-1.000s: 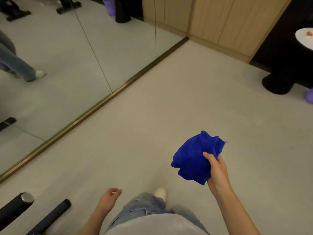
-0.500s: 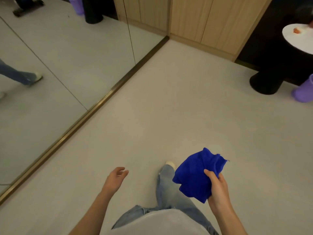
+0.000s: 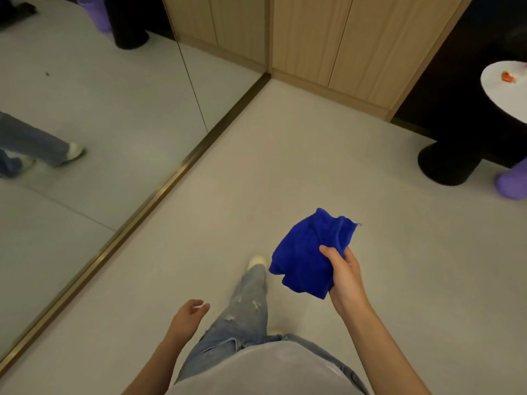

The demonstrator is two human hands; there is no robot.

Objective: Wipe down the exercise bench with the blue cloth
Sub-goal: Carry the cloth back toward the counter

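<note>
A bunched blue cloth hangs in front of me at waist height, above the pale floor. My right hand grips it from the right, thumb on top and fingers curled beneath. My left hand hangs low at the left of my leg, fingers loosely curled, holding nothing. The exercise bench is not in view.
A mirror wall with a brass floor strip runs along the left. Wooden cabinet doors stand ahead. At the right are a white round table on a black base and a purple bin.
I have walked forward and turned right: the black bench parts at the lower left have left the view, and the cabinets and round table have come nearer. The cloth stays in my right hand.
</note>
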